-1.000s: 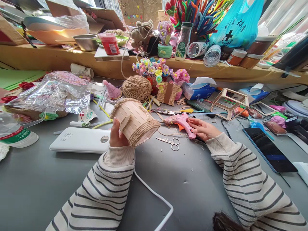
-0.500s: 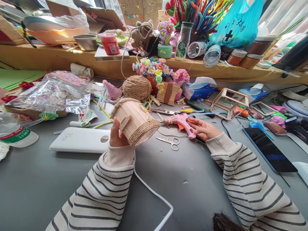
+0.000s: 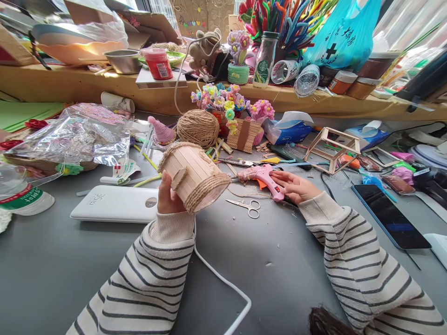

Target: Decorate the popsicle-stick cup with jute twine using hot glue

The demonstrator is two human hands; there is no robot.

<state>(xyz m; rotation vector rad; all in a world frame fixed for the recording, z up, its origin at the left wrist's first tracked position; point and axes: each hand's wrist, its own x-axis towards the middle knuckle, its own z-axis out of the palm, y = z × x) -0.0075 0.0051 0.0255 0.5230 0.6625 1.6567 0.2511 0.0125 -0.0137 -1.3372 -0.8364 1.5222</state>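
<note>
My left hand [image 3: 170, 195] is wrapped round the lower left side of a small barrel-shaped cup [image 3: 190, 179] made of wooden craft sticks. Twine is wound round both its ends, and a small wooden piece sticks out from its side. The cup is tilted above the table. At the right, my right hand [image 3: 295, 186] has its fingers closed on the handle of a pink hot glue gun [image 3: 260, 176], which lies low over the table with its nozzle towards the cup. Part of the right hand's grip is hidden. Small scissors [image 3: 247, 208] lie between my hands.
A white power bank [image 3: 115, 203] lies left of the cup, with a white cable [image 3: 223, 274] running towards me. Behind stand a twine ball [image 3: 198, 129] and a bundle of craft sticks [image 3: 243, 136]. A wooden stick frame [image 3: 333, 149] and a phone [image 3: 389, 216] are at right.
</note>
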